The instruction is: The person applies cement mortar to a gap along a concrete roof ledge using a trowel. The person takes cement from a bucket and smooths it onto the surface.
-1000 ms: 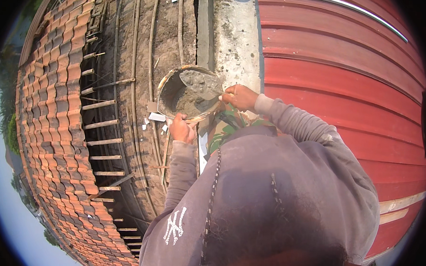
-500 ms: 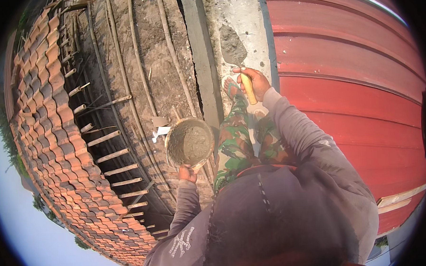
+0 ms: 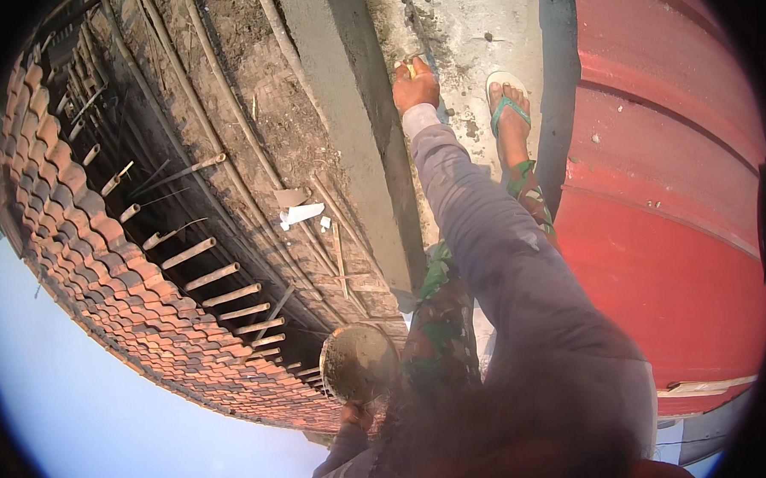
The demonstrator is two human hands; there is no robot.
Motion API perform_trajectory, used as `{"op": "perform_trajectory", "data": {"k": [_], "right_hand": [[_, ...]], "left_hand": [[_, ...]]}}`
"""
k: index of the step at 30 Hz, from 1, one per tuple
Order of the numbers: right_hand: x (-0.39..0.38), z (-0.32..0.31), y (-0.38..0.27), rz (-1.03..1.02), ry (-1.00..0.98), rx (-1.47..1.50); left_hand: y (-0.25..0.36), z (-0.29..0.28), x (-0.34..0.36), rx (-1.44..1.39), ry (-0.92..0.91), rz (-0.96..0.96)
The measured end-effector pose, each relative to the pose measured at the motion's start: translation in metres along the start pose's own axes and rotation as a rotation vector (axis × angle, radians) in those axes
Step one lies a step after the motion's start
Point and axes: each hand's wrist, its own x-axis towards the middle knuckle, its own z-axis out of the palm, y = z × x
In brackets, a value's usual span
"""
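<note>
Stretched far forward, my right hand (image 3: 416, 87) is closed around the wooden handle of a trowel (image 3: 411, 69). The trowel is over the pale, mortar-spotted concrete ledge (image 3: 477, 51), close beside the low grey plastered wall (image 3: 347, 95). Its blade is hard to make out against the ledge. Low in the view, my left hand (image 3: 356, 414) grips the rim of a round bucket (image 3: 360, 360) next to my left leg. Grey mortar coats the inside of the bucket, which looks tilted.
Red metal roofing (image 3: 655, 210) slopes along the right. Beyond the wall, bamboo poles (image 3: 232, 100) lie over a rough brown surface with white scraps (image 3: 301, 213). An orange tiled roof (image 3: 102, 260) with protruding bamboo ends curves down the left. My sandalled foot (image 3: 510, 114) stands on the ledge.
My right hand has reached forward and left with the trowel, which carried mortar before. The bucket and my left hand now appear lower. One foot has stepped forward, and the view has turned.
</note>
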Motion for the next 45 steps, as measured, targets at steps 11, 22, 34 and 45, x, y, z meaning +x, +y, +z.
{"op": "perform_trajectory", "data": {"k": [11,22,34,45], "right_hand": [[0.014,-0.019,0.085,0.378,-0.563,0.363],[0.064,0.017,0.045,0.648,-0.956,0.312],[0.062,0.000,0.032,0.606,-1.002,0.390],[0.053,-0.021,0.041,0.720,-1.067,0.450]], "left_hand": [[-0.051,0.012,-0.038,-0.122,0.026,-0.134],[-0.051,0.072,0.001,-0.205,-0.070,-0.129],[-0.045,0.076,0.000,-0.223,-0.095,-0.132],[-0.037,0.084,0.005,-0.239,-0.132,-0.131]]}}
